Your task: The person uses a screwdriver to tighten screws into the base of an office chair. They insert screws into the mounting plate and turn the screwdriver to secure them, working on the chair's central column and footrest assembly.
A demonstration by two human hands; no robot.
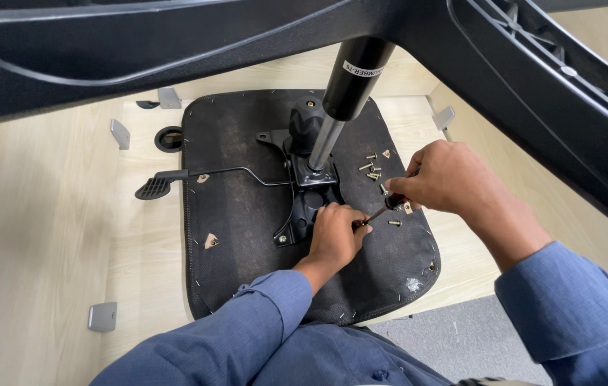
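The right grip point(441, 179) is closing around the screwdriver point(379, 212) handle, while the left grip point(336, 232) is pinching its tip against the black seat plate point(302, 214) just ahead. Loose screws point(372, 170) are lying just beyond the right grip on the seat underside point(247, 214) — keeping the shaft square and pressing down firmly should be helping it bite.

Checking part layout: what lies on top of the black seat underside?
On the seat underside: a black metal mechanism plate with gas cylinder, lever and loose screws. The left hand hides part of the plate.
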